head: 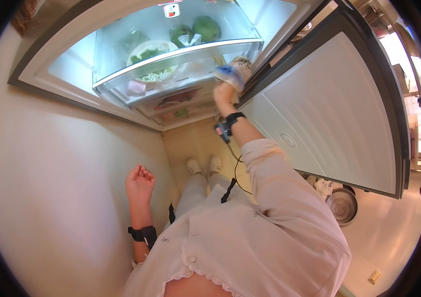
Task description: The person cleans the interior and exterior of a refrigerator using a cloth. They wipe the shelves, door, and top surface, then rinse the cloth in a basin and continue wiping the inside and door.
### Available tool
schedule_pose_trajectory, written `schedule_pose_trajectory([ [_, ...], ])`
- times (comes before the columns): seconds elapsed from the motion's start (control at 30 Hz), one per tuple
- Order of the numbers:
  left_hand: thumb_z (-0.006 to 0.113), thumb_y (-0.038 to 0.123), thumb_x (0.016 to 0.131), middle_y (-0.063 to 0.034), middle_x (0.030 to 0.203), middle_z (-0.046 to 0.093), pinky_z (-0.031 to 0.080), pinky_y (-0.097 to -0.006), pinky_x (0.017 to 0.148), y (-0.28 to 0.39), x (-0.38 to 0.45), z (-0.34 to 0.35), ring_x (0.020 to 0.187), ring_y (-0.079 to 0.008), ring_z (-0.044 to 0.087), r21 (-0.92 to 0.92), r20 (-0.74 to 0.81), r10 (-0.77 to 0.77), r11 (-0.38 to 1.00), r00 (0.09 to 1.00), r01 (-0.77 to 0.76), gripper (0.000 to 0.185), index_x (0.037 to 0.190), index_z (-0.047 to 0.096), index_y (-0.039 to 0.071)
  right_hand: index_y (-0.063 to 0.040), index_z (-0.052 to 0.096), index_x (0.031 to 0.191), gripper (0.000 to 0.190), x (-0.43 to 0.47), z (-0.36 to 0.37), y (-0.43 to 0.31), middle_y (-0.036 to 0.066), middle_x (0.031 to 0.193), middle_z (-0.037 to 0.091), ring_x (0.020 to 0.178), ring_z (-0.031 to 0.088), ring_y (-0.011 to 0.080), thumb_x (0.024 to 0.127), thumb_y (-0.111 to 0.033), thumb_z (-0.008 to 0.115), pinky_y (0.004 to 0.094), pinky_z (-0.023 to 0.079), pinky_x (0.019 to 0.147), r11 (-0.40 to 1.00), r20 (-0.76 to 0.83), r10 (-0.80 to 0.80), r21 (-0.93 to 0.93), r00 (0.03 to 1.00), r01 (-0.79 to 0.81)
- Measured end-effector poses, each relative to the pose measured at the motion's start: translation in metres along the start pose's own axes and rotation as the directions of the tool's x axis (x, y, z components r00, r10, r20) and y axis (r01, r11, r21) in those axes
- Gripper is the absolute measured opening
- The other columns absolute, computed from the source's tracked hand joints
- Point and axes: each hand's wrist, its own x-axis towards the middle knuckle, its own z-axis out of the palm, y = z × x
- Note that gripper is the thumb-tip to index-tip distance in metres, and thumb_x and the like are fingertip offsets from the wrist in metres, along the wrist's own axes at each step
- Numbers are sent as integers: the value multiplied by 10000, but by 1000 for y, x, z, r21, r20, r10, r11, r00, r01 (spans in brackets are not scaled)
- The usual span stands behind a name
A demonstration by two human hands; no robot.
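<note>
My right hand (225,95) grips a bunched white and blue cloth (234,72) at the right front edge of an open refrigerator (73,68). The cloth covers part of the fingers and is slightly blurred. Beside it is a clear glass shelf (180,52) with a pale front trim. A white plate (173,46) of chopped green leaves and several dark green round fruits or vegetables (206,29) stand on the shelf. My left hand (140,182) hangs near the pale wall at the left, its fingers loosely curled, holding nothing.
The refrigerator door (329,107) stands swung out at the right. Below the shelf are clear drawers (180,102) with food inside. A round metal pan (341,206) lies beyond the door's lower edge. A black cable (235,170) hangs from the right wrist strap.
</note>
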Motion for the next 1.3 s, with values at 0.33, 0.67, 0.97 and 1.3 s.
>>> schedule_pose_trajectory([
  [0.33,572,104,955,-34,885,621,485,-297,745,0,-10,-57,792,-146,567,-96,-32,-6,995,999,3,64,990,597,57,67,668,915,200,-143,105,-171,305,898,662,922,640,466,846,-77,546,495,494,868,901,234,369,147,900,-408],
  [0.67,565,124,972,-46,940,622,500,-292,772,26,23,-2,833,-154,576,62,179,48,996,983,-60,123,1057,598,41,-9,552,1274,347,-96,-124,-154,77,1185,643,1073,605,168,931,-28,597,330,477,964,428,456,75,788,887,-442],
  [0.97,507,392,1022,-133,1219,606,447,-328,979,-3,-55,222,1051,-187,575,365,883,-37,682,469,-634,511,1378,462,28,-85,655,1137,335,83,-359,-242,111,1222,611,1196,559,305,813,-170,652,503,404,1005,670,-305,-735,-465,606,579],
  [1.3,425,541,1022,-132,1508,443,295,-417,1148,-154,-163,371,1384,-252,421,-106,984,-123,184,-130,-977,674,1492,390,59,-76,652,1114,325,109,-485,-195,102,1312,573,1348,470,294,811,-182,599,469,326,1154,256,5,-876,-843,482,474],
])
